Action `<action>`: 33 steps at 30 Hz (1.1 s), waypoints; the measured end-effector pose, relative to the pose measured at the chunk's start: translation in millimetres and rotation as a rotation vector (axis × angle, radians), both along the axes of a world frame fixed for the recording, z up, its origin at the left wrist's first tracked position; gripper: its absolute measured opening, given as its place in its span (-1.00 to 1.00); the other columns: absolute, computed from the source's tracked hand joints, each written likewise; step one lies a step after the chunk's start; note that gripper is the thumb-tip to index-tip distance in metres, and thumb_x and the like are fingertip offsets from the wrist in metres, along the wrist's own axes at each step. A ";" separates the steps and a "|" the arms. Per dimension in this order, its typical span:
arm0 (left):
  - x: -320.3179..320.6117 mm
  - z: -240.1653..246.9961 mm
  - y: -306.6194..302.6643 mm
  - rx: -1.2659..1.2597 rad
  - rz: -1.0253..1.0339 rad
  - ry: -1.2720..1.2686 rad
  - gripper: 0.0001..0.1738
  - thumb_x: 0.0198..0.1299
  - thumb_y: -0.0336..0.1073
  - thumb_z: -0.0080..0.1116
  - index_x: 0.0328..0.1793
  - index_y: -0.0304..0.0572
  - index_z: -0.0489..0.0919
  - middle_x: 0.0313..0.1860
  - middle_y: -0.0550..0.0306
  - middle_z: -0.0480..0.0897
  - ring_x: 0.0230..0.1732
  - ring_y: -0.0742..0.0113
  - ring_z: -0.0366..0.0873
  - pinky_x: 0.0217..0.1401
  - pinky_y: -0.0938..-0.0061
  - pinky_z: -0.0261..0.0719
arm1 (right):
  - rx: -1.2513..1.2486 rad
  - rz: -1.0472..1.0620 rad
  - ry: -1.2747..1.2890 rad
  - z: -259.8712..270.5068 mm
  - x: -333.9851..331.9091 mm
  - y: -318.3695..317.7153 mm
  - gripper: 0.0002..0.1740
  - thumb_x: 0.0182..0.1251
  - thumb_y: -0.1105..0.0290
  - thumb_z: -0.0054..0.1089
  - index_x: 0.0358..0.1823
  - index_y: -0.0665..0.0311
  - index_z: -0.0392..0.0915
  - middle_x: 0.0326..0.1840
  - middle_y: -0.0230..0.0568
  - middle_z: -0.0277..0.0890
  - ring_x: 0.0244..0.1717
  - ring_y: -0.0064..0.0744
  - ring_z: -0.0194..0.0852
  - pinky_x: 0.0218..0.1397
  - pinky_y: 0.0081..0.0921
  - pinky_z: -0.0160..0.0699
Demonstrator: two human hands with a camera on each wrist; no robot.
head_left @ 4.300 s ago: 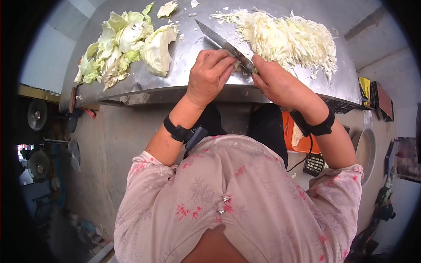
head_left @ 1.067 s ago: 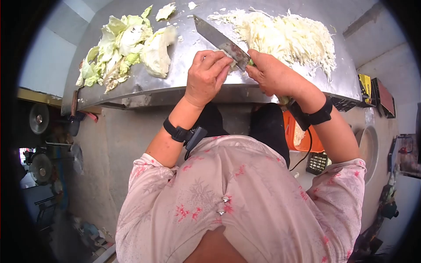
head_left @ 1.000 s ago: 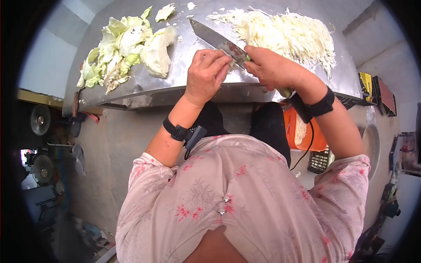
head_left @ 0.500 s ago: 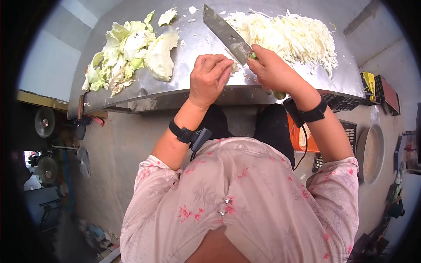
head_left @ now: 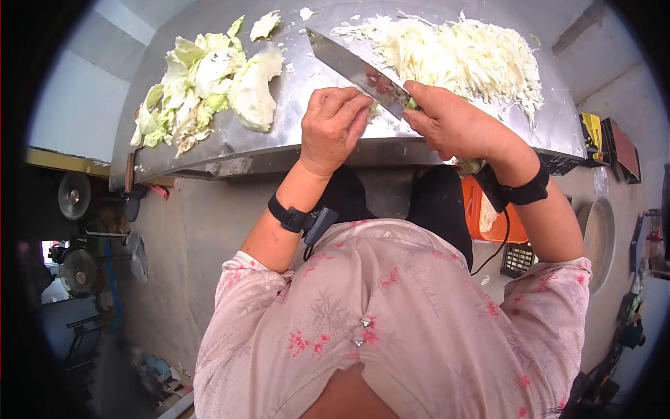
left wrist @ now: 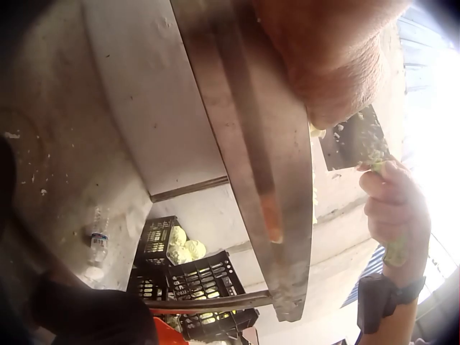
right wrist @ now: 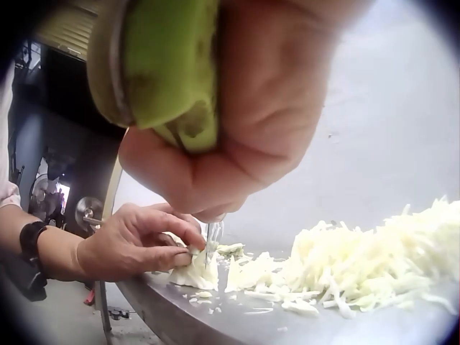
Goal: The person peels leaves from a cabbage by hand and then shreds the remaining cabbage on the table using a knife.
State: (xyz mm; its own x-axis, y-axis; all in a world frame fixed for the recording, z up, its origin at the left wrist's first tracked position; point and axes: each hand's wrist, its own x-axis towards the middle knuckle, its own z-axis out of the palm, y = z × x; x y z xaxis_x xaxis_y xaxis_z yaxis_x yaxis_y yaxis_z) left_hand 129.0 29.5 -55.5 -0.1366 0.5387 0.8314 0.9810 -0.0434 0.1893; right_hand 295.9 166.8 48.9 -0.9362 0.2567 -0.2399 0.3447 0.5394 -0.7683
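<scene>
The right hand (head_left: 452, 124) grips the green handle (right wrist: 169, 72) of a wide-bladed knife (head_left: 356, 68), its blade slanting up and left in the head view. Beside the blade, the left hand (head_left: 333, 129) holds a small pale cabbage piece (right wrist: 195, 273) against the metal table with bent fingers. In the right wrist view the blade edge stands by those fingertips. Shredded cabbage (head_left: 460, 63) is heaped on the table right of the knife. Cabbage leaves and a larger chunk (head_left: 254, 92) lie left of the hands.
The metal table (head_left: 230, 140) has its front edge near the person's legs. Below it are an orange container (head_left: 477, 202), black crates (left wrist: 205, 284) with cabbages, and a round metal pan (head_left: 599, 234). A plastic bottle (left wrist: 99, 237) is on the floor.
Since half a second ago the right hand has shifted slightly right and toward the person, and the knife tip has dropped left and lower. The left hand has barely moved.
</scene>
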 end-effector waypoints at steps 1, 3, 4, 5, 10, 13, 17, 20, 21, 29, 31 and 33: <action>-0.7 0.0 0.6 -0.001 -0.005 -0.002 -0.74 -0.03 -0.48 0.42 -0.17 -0.04 0.74 -0.17 0.26 0.69 -0.13 0.16 0.59 -0.07 0.34 0.58 | -0.043 -0.002 -0.054 0.1 -2.5 5.0 -0.75 0.57 0.32 -0.05 0.05 0.37 0.33 -0.55 -0.23 0.36 -0.64 -0.41 0.41 -0.57 -0.39 0.50; -1.2 -0.5 0.7 -0.001 -0.008 -0.004 -0.74 -0.03 -0.47 0.42 -0.17 -0.03 0.74 -0.17 0.26 0.69 -0.13 0.16 0.59 -0.07 0.33 0.58 | -0.069 0.012 -0.124 -1.2 -10.0 12.8 -0.74 0.60 0.30 -0.07 0.13 0.31 0.33 -0.55 -0.37 0.30 -0.62 -0.53 0.35 -0.59 -0.50 0.49; -1.6 -0.9 1.1 -0.001 -0.008 -0.006 -0.74 -0.03 -0.47 0.43 -0.16 -0.03 0.74 -0.17 0.25 0.69 -0.13 0.16 0.59 -0.07 0.33 0.58 | -0.054 0.030 -0.142 -3.6 -14.8 15.4 -0.74 0.60 0.29 -0.07 0.12 0.32 0.33 -0.55 -0.36 0.31 -0.62 -0.52 0.36 -0.58 -0.50 0.50; -2.3 -1.1 2.3 0.001 -0.004 -0.008 -0.74 -0.03 -0.47 0.43 -0.17 -0.03 0.74 -0.17 0.25 0.69 -0.13 0.16 0.59 -0.07 0.33 0.59 | -0.039 0.047 -0.160 -6.4 -19.0 17.1 -0.73 0.60 0.29 -0.08 0.12 0.32 0.33 -0.55 -0.35 0.32 -0.63 -0.51 0.37 -0.58 -0.50 0.51; 0.0 -1.6 -0.1 0.007 0.009 -0.027 -0.74 -0.02 -0.47 0.42 -0.17 -0.02 0.74 -0.16 0.25 0.69 -0.12 0.16 0.59 -0.08 0.33 0.59 | 0.051 -0.003 -0.001 -12.0 -23.7 1.6 -0.75 0.52 0.34 -0.02 -0.05 0.45 0.33 -0.53 0.01 0.46 -0.62 -0.16 0.50 -0.48 -0.26 0.56; 0.1 -0.8 -0.9 0.004 0.004 -0.036 -0.74 -0.03 -0.47 0.42 -0.17 -0.02 0.74 -0.15 0.25 0.69 -0.12 0.16 0.59 -0.09 0.34 0.59 | 0.124 -0.063 0.130 -19.6 -13.9 -2.9 -0.74 0.48 0.36 0.03 -0.14 0.50 0.33 -0.46 0.26 0.53 -0.49 0.17 0.57 -0.33 -0.08 0.56; -0.3 -1.1 -1.8 -0.002 -0.004 -0.027 -0.74 -0.04 -0.47 0.42 -0.17 -0.04 0.73 -0.15 0.26 0.68 -0.12 0.16 0.59 -0.08 0.34 0.59 | 0.126 -0.070 0.201 -14.0 1.3 -8.1 -0.76 0.54 0.35 0.01 -0.01 0.42 0.32 -0.51 -0.06 0.39 -0.51 -0.18 0.37 -0.45 -0.28 0.43; 0.5 1.2 -0.9 0.000 0.000 -0.019 -0.74 -0.05 -0.48 0.42 -0.18 -0.05 0.73 -0.15 0.25 0.68 -0.12 0.16 0.59 -0.07 0.34 0.59 | 0.150 -0.018 0.205 -14.0 4.7 -6.3 -0.77 0.55 0.35 -0.01 0.01 0.39 0.34 -0.54 -0.17 0.37 -0.56 -0.33 0.37 -0.52 -0.35 0.41; -0.5 0.2 -0.9 0.000 -0.001 -0.017 -0.74 -0.05 -0.48 0.42 -0.18 -0.05 0.73 -0.15 0.26 0.68 -0.12 0.16 0.58 -0.07 0.34 0.59 | 0.137 -0.012 0.158 -5.1 3.9 -5.5 -0.75 0.52 0.34 0.02 -0.04 0.43 0.34 -0.52 0.00 0.44 -0.51 -0.12 0.47 -0.43 -0.23 0.47; -3.1 -1.9 0.3 -0.017 -0.003 -0.016 -0.73 -0.05 -0.47 0.43 -0.16 -0.08 0.73 -0.13 0.23 0.70 -0.10 0.14 0.58 -0.04 0.33 0.60 | -0.061 0.046 -0.057 16.0 -12.4 11.3 -0.73 0.52 0.32 -0.08 -0.07 0.46 0.36 -0.57 -0.11 0.44 -0.68 -0.33 0.48 -0.59 -0.37 0.53; -1.6 -2.3 0.8 0.006 0.001 -0.019 -0.73 -0.05 -0.47 0.42 -0.17 -0.04 0.74 -0.16 0.25 0.70 -0.12 0.16 0.59 -0.07 0.34 0.59 | -0.052 0.093 -0.066 0.3 -21.0 16.2 -0.72 0.52 0.32 -0.10 -0.05 0.47 0.36 -0.56 -0.07 0.46 -0.68 -0.27 0.51 -0.57 -0.35 0.55; -0.5 -1.9 0.0 0.006 0.000 -0.032 -0.74 -0.04 -0.47 0.42 -0.17 -0.04 0.74 -0.16 0.26 0.69 -0.13 0.16 0.59 -0.07 0.34 0.59 | -0.017 0.089 -0.115 -5.3 -31.7 14.1 -0.76 0.56 0.32 -0.08 0.02 0.37 0.35 -0.53 -0.21 0.41 -0.62 -0.40 0.46 -0.57 -0.42 0.56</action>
State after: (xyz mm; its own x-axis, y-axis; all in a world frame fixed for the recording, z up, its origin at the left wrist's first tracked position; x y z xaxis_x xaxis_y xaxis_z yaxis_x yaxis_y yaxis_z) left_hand 128.5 29.5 -57.3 -0.1628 0.5341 0.8296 0.9745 -0.0448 0.2200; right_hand 264.2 180.9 43.7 -0.9213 0.1690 -0.3503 0.3824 0.5587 -0.7360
